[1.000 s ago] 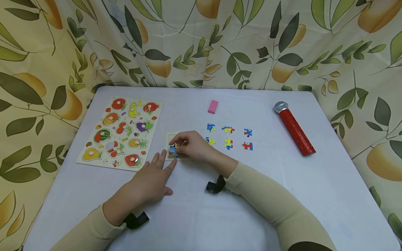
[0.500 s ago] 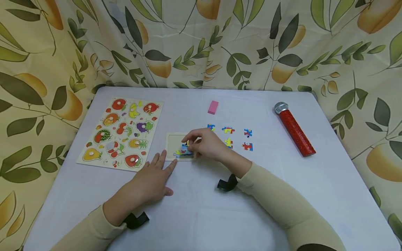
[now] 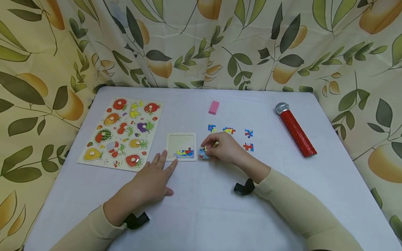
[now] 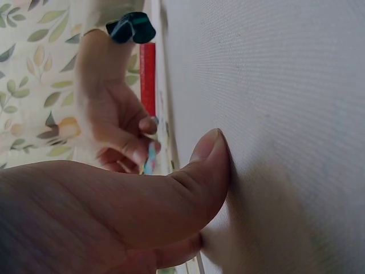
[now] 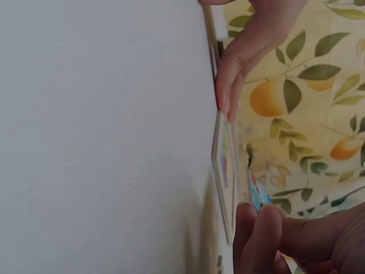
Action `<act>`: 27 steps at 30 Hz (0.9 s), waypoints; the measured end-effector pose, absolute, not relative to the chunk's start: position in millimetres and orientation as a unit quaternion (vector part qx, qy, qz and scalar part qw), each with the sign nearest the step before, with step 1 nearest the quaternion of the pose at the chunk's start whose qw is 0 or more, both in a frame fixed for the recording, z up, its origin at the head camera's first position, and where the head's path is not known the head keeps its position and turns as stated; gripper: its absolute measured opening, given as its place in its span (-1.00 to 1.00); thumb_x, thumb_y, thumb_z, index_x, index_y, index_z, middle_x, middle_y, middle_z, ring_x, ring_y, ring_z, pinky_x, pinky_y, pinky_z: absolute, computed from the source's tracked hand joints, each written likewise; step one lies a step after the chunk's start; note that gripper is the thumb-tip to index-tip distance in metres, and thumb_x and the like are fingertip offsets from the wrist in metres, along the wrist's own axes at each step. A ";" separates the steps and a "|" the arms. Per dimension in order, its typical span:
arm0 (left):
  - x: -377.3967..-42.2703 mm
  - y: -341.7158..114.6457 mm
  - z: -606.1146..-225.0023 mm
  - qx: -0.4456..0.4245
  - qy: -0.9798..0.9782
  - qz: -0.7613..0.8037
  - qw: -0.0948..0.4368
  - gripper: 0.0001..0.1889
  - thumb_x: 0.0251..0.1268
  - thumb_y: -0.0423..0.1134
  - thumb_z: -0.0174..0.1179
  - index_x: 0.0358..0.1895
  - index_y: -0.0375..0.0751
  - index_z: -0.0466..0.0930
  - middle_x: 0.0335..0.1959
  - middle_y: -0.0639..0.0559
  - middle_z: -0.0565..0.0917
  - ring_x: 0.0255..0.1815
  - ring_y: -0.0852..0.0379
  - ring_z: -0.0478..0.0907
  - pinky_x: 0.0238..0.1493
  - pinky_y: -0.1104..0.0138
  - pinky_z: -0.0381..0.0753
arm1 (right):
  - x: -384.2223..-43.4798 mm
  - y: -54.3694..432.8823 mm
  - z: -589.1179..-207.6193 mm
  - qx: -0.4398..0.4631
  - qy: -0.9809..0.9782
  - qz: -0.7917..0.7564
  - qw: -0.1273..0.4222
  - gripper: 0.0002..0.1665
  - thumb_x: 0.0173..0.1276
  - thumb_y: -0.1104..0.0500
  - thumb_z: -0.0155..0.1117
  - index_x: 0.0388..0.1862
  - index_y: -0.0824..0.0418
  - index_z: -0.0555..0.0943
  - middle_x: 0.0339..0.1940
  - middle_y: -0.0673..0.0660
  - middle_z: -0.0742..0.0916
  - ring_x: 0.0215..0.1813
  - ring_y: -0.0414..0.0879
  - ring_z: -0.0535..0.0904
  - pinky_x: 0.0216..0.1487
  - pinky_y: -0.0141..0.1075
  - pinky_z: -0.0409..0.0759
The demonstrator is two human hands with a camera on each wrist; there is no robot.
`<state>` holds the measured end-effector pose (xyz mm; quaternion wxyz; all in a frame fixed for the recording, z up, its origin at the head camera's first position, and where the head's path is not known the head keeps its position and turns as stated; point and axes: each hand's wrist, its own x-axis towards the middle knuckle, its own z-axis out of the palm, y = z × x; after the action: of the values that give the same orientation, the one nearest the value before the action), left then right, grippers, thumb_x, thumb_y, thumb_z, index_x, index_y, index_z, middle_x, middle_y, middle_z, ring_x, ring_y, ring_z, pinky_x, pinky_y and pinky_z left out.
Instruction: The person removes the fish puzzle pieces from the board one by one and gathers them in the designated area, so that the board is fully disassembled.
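Observation:
My right hand (image 3: 223,148) pinches a blue jigsaw puzzle piece (image 3: 203,153) between thumb and fingers, just right of a small square puzzle tray (image 3: 170,141). In the right wrist view the puzzle piece (image 5: 259,193) stands tilted above the table. Joined puzzle pieces (image 3: 184,153) in blue, red and yellow lie in the tray's lower right part. My left hand (image 3: 147,183) rests palm down with its fingers spread. Its fingertips are right at the tray's lower left edge.
Several loose puzzle pieces (image 3: 229,130) lie beyond my right hand, some partly hidden by it. A pink block (image 3: 214,107) lies behind them. At the left is a fruit puzzle board (image 3: 122,132); a red glittery microphone (image 3: 296,131) lies at the right.
My right hand has moved right, from over the tray to beside it, with the puzzle piece in its fingers. The tray's inside is now uncovered. My left hand has stayed put.

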<state>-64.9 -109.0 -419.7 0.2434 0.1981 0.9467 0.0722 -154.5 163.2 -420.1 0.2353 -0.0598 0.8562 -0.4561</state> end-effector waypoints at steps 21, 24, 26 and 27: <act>-63.9 -109.5 -420.3 0.198 0.948 0.072 0.240 0.07 0.23 0.13 0.54 0.74 0.01 0.17 0.79 -0.37 -0.02 0.79 -0.44 -0.06 0.60 -0.40 0.24 | -145.9 175.4 -430.5 -0.049 0.872 -0.433 0.223 -0.83 0.38 0.35 0.46 -0.13 0.15 0.85 -0.42 0.13 0.74 -0.40 -0.05 0.78 -0.30 -0.27 0.74; -63.8 -109.7 -420.8 0.198 0.948 0.073 0.240 0.07 0.22 0.13 0.55 0.74 0.01 0.17 0.79 -0.37 -0.02 0.80 -0.44 -0.06 0.60 -0.41 0.24 | -145.4 174.2 -431.5 -0.051 0.881 -0.418 0.215 -0.84 0.37 0.33 0.49 -0.15 0.12 0.85 -0.42 0.12 0.74 -0.41 -0.05 0.76 -0.27 -0.27 0.73; -63.9 -109.9 -421.3 0.198 0.948 0.073 0.240 0.07 0.22 0.13 0.55 0.74 0.01 0.17 0.79 -0.37 -0.02 0.80 -0.44 -0.06 0.60 -0.41 0.24 | -145.0 173.5 -432.1 -0.059 0.891 -0.400 0.204 -0.85 0.36 0.30 0.53 -0.15 0.09 0.85 -0.41 0.10 0.73 -0.38 -0.06 0.73 -0.26 -0.27 0.71; -64.0 -109.9 -421.5 0.198 0.948 0.073 0.239 0.07 0.22 0.14 0.54 0.74 0.01 0.17 0.79 -0.37 -0.03 0.80 -0.44 -0.06 0.60 -0.41 0.24 | -144.7 173.2 -432.4 -0.064 0.897 -0.390 0.196 -0.85 0.35 0.29 0.54 -0.16 0.08 0.85 -0.40 0.09 0.73 -0.36 -0.07 0.71 -0.26 -0.27 0.69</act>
<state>-64.0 -109.9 -421.5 0.2395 0.1980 0.9477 0.0726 -144.7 173.2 -432.4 0.1964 -0.0645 0.8974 -0.3897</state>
